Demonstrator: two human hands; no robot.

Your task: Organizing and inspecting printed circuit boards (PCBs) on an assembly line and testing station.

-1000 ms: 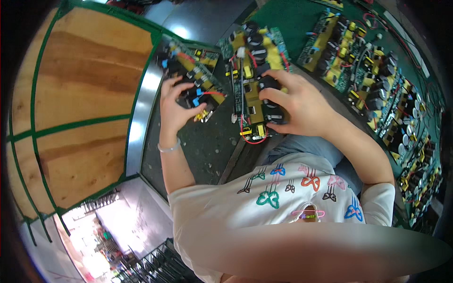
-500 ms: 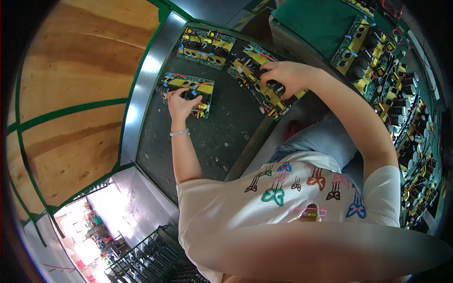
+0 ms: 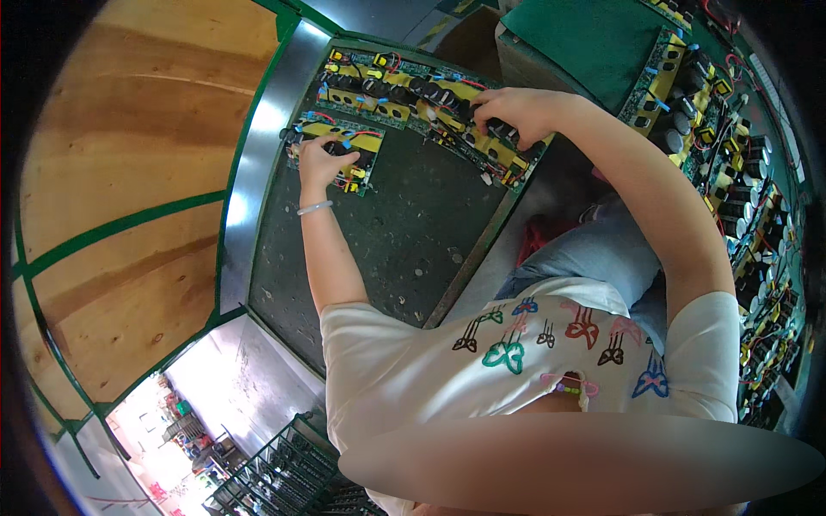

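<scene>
My left hand (image 3: 320, 163) grips a green circuit board (image 3: 363, 140) with yellow strips, black parts and red wires, its thumb and fingers closed over the black parts. Farther right, my right hand (image 3: 520, 113) curls its fingers around black components of a second, longer-looking circuit board (image 3: 456, 129), covering part of it. That board lies at a slant, its left end up against or just beside a third circuit board (image 3: 366, 90) at the table's far side. No hand touches the third board.
The dark table (image 3: 379, 241) has a metal rim (image 3: 258, 129) on the left, with wooden panels (image 3: 146, 120) beyond. A green-topped box (image 3: 568, 52) stands at the far right. Many more circuit boards (image 3: 740, 198) crowd the right side. Dark racks (image 3: 275, 477) stand at lower left.
The right hand's board has shifted away and left, turning to meet the far board, closing the gap between them. My left hand and its board have moved slightly toward the far side.
</scene>
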